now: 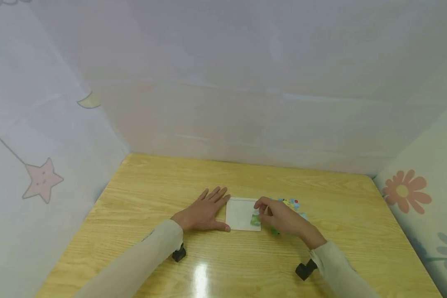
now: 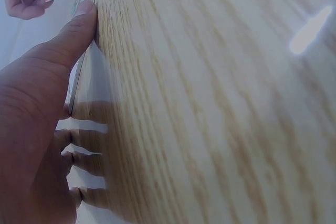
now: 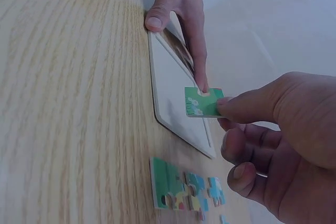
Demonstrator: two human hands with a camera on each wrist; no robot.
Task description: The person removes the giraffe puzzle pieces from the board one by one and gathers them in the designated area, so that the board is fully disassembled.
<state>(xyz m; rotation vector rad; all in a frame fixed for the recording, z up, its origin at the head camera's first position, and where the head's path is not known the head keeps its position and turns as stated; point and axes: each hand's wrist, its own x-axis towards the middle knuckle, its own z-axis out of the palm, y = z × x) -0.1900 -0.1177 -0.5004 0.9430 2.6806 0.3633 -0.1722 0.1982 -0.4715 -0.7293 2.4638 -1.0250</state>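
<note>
A white puzzle tray with a raised rim lies flat on the wooden table. My left hand is spread at its left side, thumb and index fingertip on the rim, the other fingers straight. Between thumb and fingers my right hand pinches a green puzzle piece with pale flower shapes, held over the tray's right part. Beside the tray, partly under the right hand in the head view, lie several loose puzzle pieces in green, blue and yellow.
The wooden table reaches back to a pale cloth wall. More printed cloth stands along the left and right sides. Black wrist mounts hang below both sleeves, close over the tabletop.
</note>
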